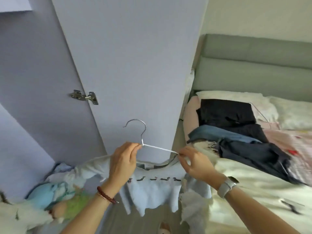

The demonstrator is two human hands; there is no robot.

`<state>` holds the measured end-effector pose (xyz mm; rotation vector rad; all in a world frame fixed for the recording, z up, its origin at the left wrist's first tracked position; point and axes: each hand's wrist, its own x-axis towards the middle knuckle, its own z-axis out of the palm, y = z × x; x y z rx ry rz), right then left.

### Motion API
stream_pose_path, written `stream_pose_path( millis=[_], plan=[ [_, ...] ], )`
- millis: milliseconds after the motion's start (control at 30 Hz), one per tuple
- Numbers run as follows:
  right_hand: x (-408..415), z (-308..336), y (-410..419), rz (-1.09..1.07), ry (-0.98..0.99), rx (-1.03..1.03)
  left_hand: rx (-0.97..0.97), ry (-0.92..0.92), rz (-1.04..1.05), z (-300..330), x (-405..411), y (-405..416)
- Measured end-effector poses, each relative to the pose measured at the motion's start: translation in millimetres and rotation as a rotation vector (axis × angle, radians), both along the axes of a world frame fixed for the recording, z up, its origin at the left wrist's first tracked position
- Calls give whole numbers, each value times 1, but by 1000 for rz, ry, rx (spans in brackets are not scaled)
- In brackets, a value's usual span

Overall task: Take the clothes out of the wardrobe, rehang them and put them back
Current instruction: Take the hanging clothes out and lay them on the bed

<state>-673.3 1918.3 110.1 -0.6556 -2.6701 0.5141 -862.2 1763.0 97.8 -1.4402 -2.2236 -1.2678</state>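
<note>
A white wire hanger (157,147) with a metal hook sits in front of me, inside the neck of a pale blue top (152,190) with a row of small dark figures on its chest. My left hand (123,162) pinches the hanger just under the hook. My right hand (194,163) pinches the hanger's right arm together with the top's collar. The top hangs down between my arms. The open wardrobe door (135,65) stands straight behind the hanger.
A bed (253,191) lies to the right with a pile of dark and blue clothes (236,132) and another wire hanger (260,114) on it. Light blue, white and green clothes (50,200) lie heaped at lower left. A metal hinge (84,96) sits on the door.
</note>
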Motion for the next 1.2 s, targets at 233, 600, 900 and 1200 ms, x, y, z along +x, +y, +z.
stream_pose_path(
  millis=[233,600,900,1200],
  plan=[
    [31,21,24,2,112,66,24,-112,-130,15,45,57],
    [131,16,188,-413,462,151,-57,249,-282,48,141,231],
    [248,-47,337,-968,682,-257,-395,222,-501,-4,237,421],
    [349,-175,435,-1460,526,-447,-948,112,-606,-157,318,486]
  ],
)
